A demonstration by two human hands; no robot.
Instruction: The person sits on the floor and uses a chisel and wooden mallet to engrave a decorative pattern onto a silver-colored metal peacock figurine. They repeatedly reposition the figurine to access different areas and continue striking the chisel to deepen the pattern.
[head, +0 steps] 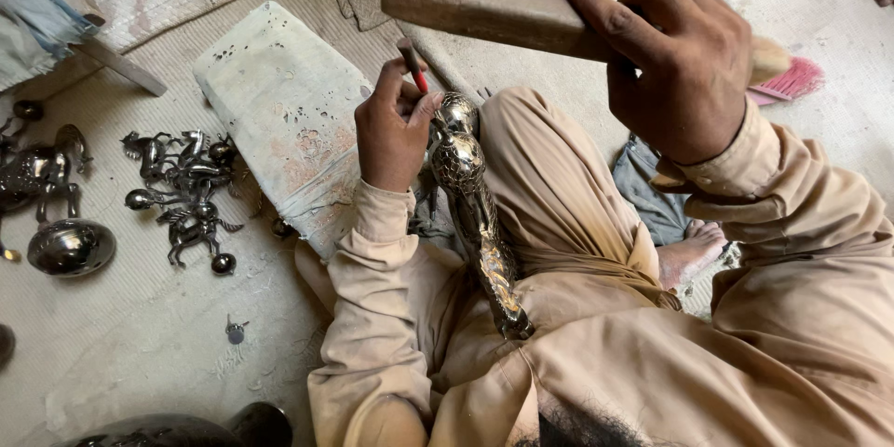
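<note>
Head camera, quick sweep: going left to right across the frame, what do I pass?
Round metal bowl → pile of small metal figurines → pale stone slab → left hand with a red-handled chisel → ornate metal figure on the lap → right hand gripping a wooden mallet → pink brush.

Red-tipped punch (pixel 411 63), silvery embossed figurine (pixel 475 214)

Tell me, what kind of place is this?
Probably a metal craft workshop on a floor. The right hand raises a wooden mallet, the left hand holds a punch on a metal figurine, and small metal figures lie nearby.
</note>
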